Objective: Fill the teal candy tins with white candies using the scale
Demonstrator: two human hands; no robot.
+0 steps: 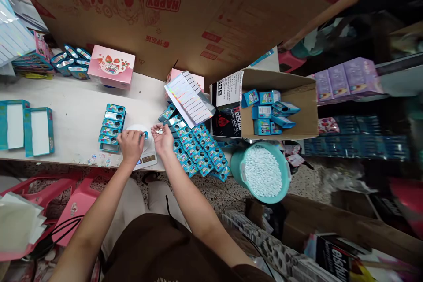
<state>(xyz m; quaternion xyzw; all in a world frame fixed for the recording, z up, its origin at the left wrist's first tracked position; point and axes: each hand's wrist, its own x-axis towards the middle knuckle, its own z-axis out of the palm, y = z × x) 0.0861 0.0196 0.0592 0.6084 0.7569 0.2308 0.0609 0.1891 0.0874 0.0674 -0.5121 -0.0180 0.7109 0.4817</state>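
Note:
My left hand [131, 144] is closed over the white round plate of a small digital scale [147, 159]. Its fingers are around a small blue box [146, 135], of which only one end shows. Palm up and cupped beside the scale, my right hand [163, 140] holds a few white pellets [159, 131]. Left of my left hand, a short row of blue boxes with dark round windows [114, 116] stands in a blue tray. A larger batch of similar blue boxes [198, 150] lies to the right of my right hand, partly under a striped shiny sheet [190, 99].
A teal bucket of white pellets [262, 172] stands right of the table. Above it, an open carton [300, 114] contains several blue boxes. Blue trays [38, 132] lie at the left, a pink box [111, 66] behind. A big cardboard carton [198, 13] walls the back. Pink stools [76, 202] stand below.

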